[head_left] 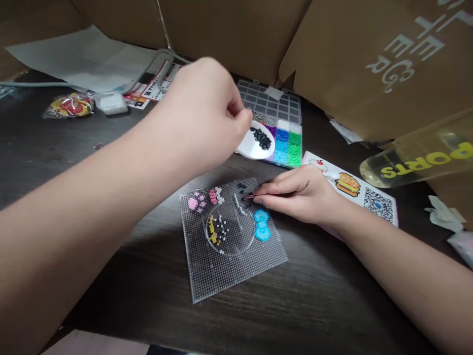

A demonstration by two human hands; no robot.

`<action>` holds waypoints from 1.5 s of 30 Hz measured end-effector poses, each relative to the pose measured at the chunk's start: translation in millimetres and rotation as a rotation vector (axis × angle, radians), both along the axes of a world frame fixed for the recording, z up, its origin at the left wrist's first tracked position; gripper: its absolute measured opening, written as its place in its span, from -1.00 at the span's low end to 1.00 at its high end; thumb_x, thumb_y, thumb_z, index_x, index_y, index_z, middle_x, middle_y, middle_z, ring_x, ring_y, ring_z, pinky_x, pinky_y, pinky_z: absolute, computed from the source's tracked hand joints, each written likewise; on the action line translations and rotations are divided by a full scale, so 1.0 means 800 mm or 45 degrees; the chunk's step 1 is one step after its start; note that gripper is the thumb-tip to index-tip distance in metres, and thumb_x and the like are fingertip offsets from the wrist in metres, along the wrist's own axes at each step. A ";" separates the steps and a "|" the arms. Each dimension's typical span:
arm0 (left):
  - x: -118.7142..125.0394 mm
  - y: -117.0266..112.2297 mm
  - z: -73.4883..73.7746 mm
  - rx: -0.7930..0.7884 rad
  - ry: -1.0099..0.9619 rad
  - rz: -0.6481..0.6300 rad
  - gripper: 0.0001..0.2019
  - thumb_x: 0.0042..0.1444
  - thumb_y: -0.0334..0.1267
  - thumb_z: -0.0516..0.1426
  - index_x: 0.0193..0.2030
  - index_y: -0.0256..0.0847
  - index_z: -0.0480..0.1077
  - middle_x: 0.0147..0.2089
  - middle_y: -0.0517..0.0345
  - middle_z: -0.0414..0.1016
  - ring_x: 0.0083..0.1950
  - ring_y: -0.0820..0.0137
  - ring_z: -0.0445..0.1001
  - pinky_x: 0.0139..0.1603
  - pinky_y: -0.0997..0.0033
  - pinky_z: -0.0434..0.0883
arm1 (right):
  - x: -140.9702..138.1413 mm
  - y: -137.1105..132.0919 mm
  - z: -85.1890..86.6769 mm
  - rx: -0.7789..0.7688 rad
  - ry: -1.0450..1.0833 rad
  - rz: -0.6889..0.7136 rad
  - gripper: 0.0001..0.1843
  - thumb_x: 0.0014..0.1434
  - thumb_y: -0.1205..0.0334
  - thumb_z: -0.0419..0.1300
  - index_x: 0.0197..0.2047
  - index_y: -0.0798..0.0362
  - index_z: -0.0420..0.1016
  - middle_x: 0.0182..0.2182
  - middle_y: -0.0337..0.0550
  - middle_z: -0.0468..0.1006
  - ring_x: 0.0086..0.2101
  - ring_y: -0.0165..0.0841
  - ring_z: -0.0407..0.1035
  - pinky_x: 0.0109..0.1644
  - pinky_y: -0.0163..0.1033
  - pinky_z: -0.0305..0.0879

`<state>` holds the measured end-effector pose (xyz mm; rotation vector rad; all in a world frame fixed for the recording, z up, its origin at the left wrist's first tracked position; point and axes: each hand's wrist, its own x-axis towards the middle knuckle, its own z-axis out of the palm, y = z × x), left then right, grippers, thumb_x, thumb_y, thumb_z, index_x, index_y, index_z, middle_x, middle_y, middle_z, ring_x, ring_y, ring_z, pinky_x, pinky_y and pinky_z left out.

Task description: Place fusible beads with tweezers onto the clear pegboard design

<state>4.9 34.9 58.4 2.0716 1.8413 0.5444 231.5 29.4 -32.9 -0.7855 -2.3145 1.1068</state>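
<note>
Far left: bag of coloured bands [70,105] beside small clear box [111,103]
Left hand [210,113]: raised, fingers curled, thumb close to forefinger, near white dish [247,150] of black beads [262,138]; cannot tell whether anything grasped
Centre: clear pegboard [236,276] flat on dark table [148,296], bearing pink bead paw [197,202], clear disc [236,241], blue bead shape [262,225]
Right hand [299,195]: fingers pinching slim pink tool [249,196] at board's far right corner
Far right: clear bottle [414,167]
</note>
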 end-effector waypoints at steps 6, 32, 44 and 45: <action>-0.006 0.003 -0.014 0.095 0.106 0.103 -0.66 0.30 -0.14 0.07 -0.33 -0.24 0.60 -0.59 0.18 0.30 -0.33 0.30 0.43 -0.08 0.24 0.33 | 0.005 -0.005 0.000 -0.129 0.093 -0.147 -0.86 0.26 0.24 0.48 -0.11 -0.02 0.85 -0.32 -0.11 0.79 -0.42 -0.32 0.64 -0.41 -0.31 0.52; -0.008 -0.004 -0.063 0.010 0.150 -0.094 -0.69 0.32 -0.15 0.09 -0.34 -0.18 0.59 -0.50 0.14 0.43 -0.41 0.32 0.37 -0.21 0.23 0.26 | 0.019 -0.010 -0.007 -0.031 0.146 -0.054 -0.87 0.28 0.35 0.43 -0.15 0.01 0.84 -0.53 -0.20 0.65 -0.58 -0.44 0.44 -0.53 -0.31 0.32; -0.007 -0.007 -0.060 -0.002 0.170 -0.096 -0.66 0.28 -0.09 0.08 -0.45 -0.13 0.51 -0.53 0.12 0.42 -0.42 0.29 0.41 -0.26 0.21 0.28 | 0.019 -0.011 -0.009 0.016 0.094 -0.014 -0.86 0.32 0.27 0.42 -0.09 0.01 0.83 -0.44 -0.14 0.71 -0.53 -0.43 0.48 -0.47 -0.29 0.36; -0.007 -0.007 -0.061 -0.001 0.163 -0.095 -0.68 0.28 -0.09 0.08 -0.43 -0.13 0.53 -0.52 0.12 0.44 -0.42 0.28 0.42 -0.25 0.20 0.28 | 0.018 -0.011 -0.009 0.016 0.095 -0.012 -0.86 0.32 0.28 0.42 -0.08 0.01 0.83 -0.45 -0.15 0.71 -0.53 -0.43 0.47 -0.47 -0.29 0.36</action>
